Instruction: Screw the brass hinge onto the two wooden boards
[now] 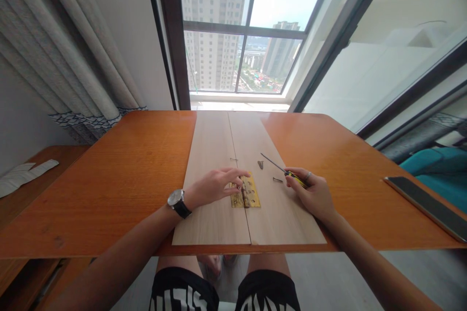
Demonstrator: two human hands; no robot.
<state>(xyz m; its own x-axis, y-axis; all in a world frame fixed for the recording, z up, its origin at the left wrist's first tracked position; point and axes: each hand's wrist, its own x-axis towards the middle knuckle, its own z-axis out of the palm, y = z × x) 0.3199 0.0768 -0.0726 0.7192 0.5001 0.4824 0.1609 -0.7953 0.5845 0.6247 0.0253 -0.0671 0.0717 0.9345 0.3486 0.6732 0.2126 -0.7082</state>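
Note:
My left hand [219,183], with a watch [177,202] on its wrist, reaches over a brass-coloured hinge [251,193]. Its index finger stretches across the hinge's upper part, while the thumb is lower and apart from it. Whether a small screw is between the fingers cannot be made out. The hinge lies across the seam of two pale wooden boards [213,223]. On the right, my right hand [314,193] is closed around a yellow and black screwdriver [274,164], its shaft pointing up and left. Two screws [260,164] lie together near its tip, and another screw [278,180] is beside the handle.
The boards rest on an orange-brown wooden table [146,150]. A dark flat phone-like object [423,204] lies at the table's right edge. Beyond the far edge is a window [244,29]; a curtain [73,39] hangs at left. White paper or cloth [25,175] lies on the left surface.

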